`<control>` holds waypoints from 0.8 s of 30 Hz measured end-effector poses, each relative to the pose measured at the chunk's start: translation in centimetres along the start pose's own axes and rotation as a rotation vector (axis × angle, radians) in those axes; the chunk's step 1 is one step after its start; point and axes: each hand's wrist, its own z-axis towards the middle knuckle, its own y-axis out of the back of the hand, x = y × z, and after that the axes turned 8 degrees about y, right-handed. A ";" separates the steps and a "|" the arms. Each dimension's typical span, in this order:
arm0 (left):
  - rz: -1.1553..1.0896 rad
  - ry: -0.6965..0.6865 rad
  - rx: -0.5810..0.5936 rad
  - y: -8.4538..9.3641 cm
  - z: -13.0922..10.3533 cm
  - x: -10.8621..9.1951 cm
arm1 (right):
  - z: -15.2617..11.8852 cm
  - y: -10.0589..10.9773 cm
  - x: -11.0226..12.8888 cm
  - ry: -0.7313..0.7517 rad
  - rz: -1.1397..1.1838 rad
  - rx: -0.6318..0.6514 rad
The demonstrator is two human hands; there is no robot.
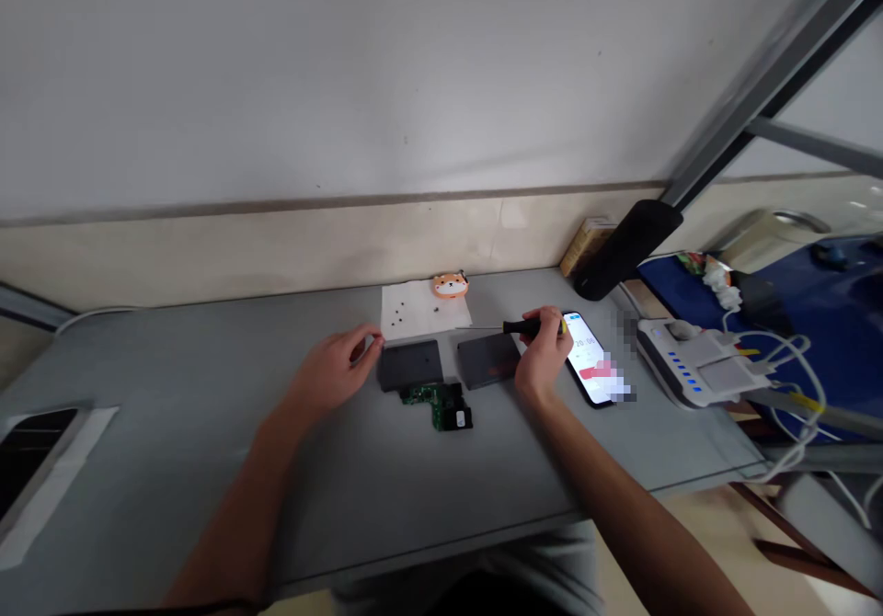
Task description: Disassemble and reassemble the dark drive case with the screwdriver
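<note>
My right hand (544, 359) is wrapped round a screwdriver (522, 325) with a black handle; its thin shaft points left across the front of a white paper sheet (414, 313). Below that hand lies a dark flat case piece (483, 360). My left hand (338, 366) has its thumb and index finger pinched together by the paper's front left corner, beside a second dark case piece (410, 365); anything between the fingertips is too small to make out. In front of both pieces rests a green circuit board (436, 400) with a black part. Several tiny dark screws (398, 315) lie on the paper.
An orange animal-faced case (451, 285) sits on the paper's back edge. To the right are a lit phone (590, 359), a black cylinder (629, 248) leaning by a book (585, 246), and a white power strip (704, 363) with cables. A dark framed object (38, 450) lies far left.
</note>
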 end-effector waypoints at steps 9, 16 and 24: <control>-0.083 -0.009 0.186 -0.7 0.0 -0.8 | 1.2 0.5 0.7 0.150 0.019 -0.063; -0.002 0.032 0.157 -2.1 0.3 -0.3 | 4.4 2.2 1.1 0.432 -0.046 -0.142; 0.040 -0.022 0.086 -2.6 0.4 0.0 | 3.9 3.7 3.1 1.067 -0.125 0.428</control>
